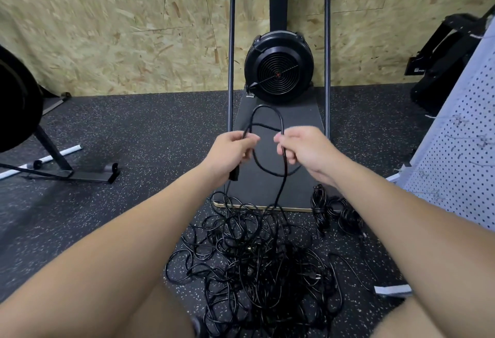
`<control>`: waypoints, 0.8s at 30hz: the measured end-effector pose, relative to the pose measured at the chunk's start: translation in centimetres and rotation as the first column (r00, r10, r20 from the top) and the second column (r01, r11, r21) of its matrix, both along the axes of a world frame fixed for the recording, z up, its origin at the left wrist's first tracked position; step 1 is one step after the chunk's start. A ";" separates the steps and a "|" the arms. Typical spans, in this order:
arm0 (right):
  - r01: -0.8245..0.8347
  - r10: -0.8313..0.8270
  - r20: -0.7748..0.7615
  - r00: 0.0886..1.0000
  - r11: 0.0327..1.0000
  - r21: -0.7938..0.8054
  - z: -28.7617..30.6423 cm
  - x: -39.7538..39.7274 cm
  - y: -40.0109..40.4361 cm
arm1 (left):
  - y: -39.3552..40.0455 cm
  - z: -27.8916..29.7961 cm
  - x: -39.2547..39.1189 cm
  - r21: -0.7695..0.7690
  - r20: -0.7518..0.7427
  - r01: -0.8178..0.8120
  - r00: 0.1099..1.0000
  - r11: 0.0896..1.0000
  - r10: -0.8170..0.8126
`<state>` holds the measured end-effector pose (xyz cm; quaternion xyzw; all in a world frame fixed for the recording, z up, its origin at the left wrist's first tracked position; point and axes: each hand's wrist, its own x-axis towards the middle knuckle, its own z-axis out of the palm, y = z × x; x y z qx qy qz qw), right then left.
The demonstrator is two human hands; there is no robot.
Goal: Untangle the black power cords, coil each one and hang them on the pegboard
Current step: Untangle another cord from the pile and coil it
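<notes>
A big tangle of black power cords (257, 262) lies on the speckled floor between my legs. One cord (267, 108) rises from it and loops above my hands. My left hand (231, 151) grips this cord, with its plug end sticking out below the fist. My right hand (304, 150) pinches the same cord a little to the right; from there it drops to the pile. Two coiled cords (334, 213) lie on the floor right of the pile. The white pegboard (460, 166) leans at the right edge, with wire hooks on it.
A black fan machine (278, 67) on a dark platform (302, 118) stands straight ahead between two upright metal tubes. A black stand with a weight plate (18, 102) is at the left. More dark equipment (442, 64) sits at the far right by the chipboard wall.
</notes>
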<state>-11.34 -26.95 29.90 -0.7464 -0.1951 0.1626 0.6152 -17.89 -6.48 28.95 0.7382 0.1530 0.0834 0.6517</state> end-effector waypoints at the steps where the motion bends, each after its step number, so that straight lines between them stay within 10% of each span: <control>1: 0.032 -0.029 -0.033 0.999 0.992 0.120 1.1 0.0 0.1 | -0.5 -0.2 -0.2 -0.014 -0.021 0.041 0.999 0.999 -0.041; 5: 0.157 -0.067 -0.196 0.978 0.856 0.493 4.5 0.8 -0.1 | -2.6 -0.9 -1.3 -0.100 -0.119 0.303 0.942 0.948 -0.314; 9: 0.166 -0.062 -0.223 0.973 0.860 0.483 4.0 0.9 -0.3 | -4.5 -2.1 -1.4 0.021 -0.107 0.376 0.922 0.926 -0.372; 16: 0.074 -0.074 -0.006 0.997 0.996 0.045 3.1 0.0 -1.0 | -3.5 -1.4 -0.3 0.057 0.050 0.099 0.994 0.993 -0.102; 24: -0.179 0.219 0.081 0.973 0.922 -0.342 1.0 -1.8 -1.1 | -1.8 0.3 0.7 -0.118 0.135 0.098 0.988 0.988 -0.082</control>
